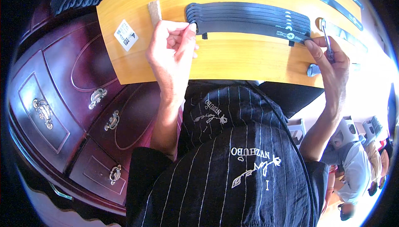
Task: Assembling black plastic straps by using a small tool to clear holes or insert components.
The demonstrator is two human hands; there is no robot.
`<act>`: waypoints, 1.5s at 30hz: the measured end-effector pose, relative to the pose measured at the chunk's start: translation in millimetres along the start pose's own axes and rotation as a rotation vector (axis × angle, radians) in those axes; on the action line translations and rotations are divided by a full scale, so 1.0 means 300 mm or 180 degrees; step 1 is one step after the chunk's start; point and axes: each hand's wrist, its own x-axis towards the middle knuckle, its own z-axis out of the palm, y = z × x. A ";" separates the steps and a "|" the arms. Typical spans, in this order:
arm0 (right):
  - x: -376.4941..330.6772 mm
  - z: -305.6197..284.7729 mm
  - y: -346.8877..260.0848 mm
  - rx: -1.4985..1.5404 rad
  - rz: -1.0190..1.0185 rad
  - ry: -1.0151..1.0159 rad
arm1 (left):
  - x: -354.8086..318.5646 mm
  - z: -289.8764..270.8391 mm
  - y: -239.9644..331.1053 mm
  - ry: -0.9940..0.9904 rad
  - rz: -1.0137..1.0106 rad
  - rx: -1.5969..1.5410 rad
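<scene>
Several dark navy fabric straps (245, 18) lie fanned in overlapping rows on the yellow wooden table, with white print near their right ends. My left hand (173, 46) pinches the left end of the nearest strap (245, 28) between thumb and fingers. At that strap's right end, my right hand (330, 58) holds the corner between thumb and forefinger. A shiny metal piece (327, 39) with a curved top sits among my right fingers; its exact kind is unclear. Small black tabs (204, 36) stick out under the nearest strap.
A white printed label (126, 35) and a light brown strip (154, 12) lie to the left. More straps with pale ends (328, 1) lie at the far right. Dark wooden drawers (54, 110) stand at the left. People (353, 168) are seen at the lower right.
</scene>
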 end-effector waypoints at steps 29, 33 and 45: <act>0.012 -0.001 -0.020 -0.0304 -0.0190 0.0001 | 0.000 0.018 -0.011 0.0083 0.0009 0.0065; 0.015 0.013 -0.021 -0.0205 -0.0194 0.0042 | 0.002 0.012 -0.015 0.0077 0.0019 0.0092; 0.015 0.028 -0.035 -0.0489 -0.0289 0.0171 | 0.004 0.007 -0.012 0.0040 0.0010 0.0088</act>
